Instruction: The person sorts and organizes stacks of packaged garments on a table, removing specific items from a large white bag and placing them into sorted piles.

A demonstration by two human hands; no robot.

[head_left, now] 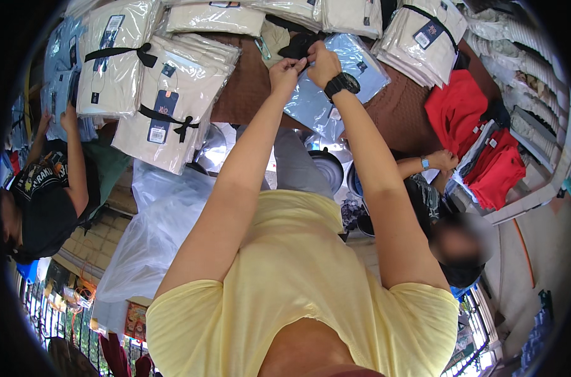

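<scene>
Both hands are raised over the middle of the brown-covered table (247, 88), close together. The left hand (285, 68) and right hand (322, 61) each pinch a small black strap (298, 47) between fingertips, the strap running just beyond the knuckles; both grips are clenched on it. A black wristwatch (342, 83) sits on the right wrist. Directly beneath the hands lies a pale blue garment in a clear plastic bag (345, 78), resting on the table near its far edge. To the left of the hands, near the table's left edge, lie stacks of cream garments in clear bags (166, 94), each bound with a black ribbon and carrying a dark tag. A similar cream stack (423, 44) sits towards the far right corner. Red folded garments (461, 107) lie at the right edge. A co-worker's hand (445, 160) works at the red pile; another person in a black shirt (47, 201) stands beyond the left edge
</scene>
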